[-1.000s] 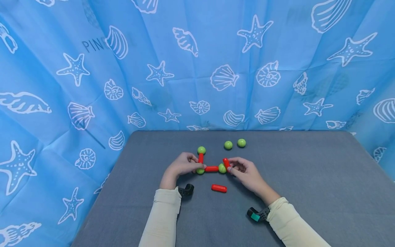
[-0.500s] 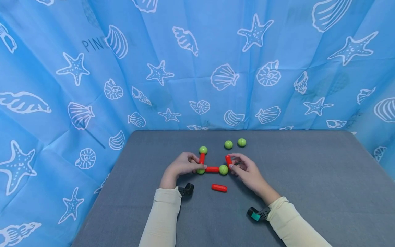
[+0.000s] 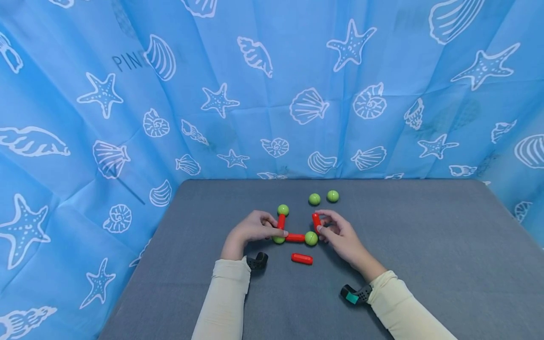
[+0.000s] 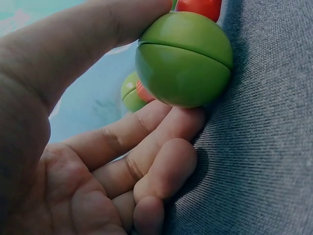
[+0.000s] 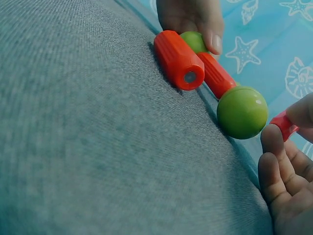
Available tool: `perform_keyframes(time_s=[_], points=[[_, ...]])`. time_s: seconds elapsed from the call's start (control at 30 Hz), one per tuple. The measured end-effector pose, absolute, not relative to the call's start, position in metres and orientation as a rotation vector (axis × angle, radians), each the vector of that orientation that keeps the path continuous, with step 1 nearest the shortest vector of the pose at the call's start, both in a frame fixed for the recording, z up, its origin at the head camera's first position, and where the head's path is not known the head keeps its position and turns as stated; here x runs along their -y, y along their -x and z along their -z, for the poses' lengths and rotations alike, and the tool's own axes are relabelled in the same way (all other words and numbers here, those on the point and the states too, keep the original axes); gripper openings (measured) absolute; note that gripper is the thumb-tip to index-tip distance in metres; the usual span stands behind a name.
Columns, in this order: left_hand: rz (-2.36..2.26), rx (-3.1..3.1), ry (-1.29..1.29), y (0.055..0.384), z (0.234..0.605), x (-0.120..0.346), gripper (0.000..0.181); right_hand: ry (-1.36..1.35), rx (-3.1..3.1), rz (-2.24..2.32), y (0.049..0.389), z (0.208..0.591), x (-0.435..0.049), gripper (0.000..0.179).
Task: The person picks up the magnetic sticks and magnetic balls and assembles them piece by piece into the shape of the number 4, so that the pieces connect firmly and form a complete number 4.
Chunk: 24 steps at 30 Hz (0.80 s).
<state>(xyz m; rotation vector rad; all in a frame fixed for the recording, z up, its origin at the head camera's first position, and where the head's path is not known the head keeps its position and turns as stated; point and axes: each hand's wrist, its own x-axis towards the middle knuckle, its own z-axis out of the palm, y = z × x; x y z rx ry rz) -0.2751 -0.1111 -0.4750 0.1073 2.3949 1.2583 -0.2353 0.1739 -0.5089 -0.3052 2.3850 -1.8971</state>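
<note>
On the left side of the head view, a cream left sleeve (image 3: 223, 300) comes up from the bottom edge, with a black left band (image 3: 257, 261) at the wrist. Just left of the middle, the left hand (image 3: 255, 227) pinches a left green ball (image 3: 278, 240) between its thumb and fingers. From that ball, a first red stick (image 3: 281, 221) goes up the frame to a back green ball (image 3: 283, 210). A middle red stick (image 3: 295, 238) goes sideways from the left green ball to a right green ball (image 3: 311, 238). So these joined toys lie between the two hands, just right of the left one. Below them, near the middle of the frame, a loose red stick (image 3: 302, 259) lies on the gray table (image 3: 297, 307), apart from both hands. Higher up are two more balls, a near green ball (image 3: 314, 199) and a far green ball (image 3: 333, 196), side by side. Just right of the middle, the right hand (image 3: 340, 233) pinches a held red stick (image 3: 316, 222) with its thumb and fingers. Its low end is close to the right green ball, but I can't tell if they touch. At lower right are a black right band (image 3: 357, 295) and a cream right sleeve (image 3: 405, 307).
</note>
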Motion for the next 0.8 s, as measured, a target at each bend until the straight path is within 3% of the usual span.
perform_keyframes(time_s=[0.8], points=[[-1.264, -2.393, -0.095, 0.2751, 0.4753, 0.1099, 0.042, 0.317, -2.373, 1.936, 0.2357, 0.5096, -0.1723, 0.045]])
